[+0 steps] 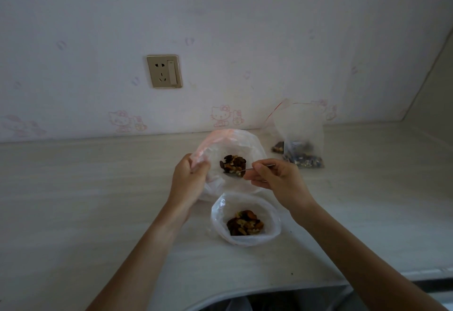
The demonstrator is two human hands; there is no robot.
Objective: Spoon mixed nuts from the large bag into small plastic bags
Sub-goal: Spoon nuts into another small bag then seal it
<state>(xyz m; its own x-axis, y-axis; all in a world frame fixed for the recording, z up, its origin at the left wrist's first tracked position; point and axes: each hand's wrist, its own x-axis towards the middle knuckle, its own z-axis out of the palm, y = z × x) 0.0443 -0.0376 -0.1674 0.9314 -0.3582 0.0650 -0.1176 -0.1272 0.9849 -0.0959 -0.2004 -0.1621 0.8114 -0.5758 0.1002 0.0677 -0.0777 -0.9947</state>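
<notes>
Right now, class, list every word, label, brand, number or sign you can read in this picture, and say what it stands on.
No readable text anywhere.
Beige wall socket with switch: no legible marking.
Pink cartoon-cat wallpaper: pictures only, no words.
Clear red-zip plastic bags of nuts: no label visible.

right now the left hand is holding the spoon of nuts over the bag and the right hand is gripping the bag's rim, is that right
Not quite: the hands are swapped. In the head view the right hand holds the spoon of nuts over the bag, and the left hand grips the bag's rim.
</notes>
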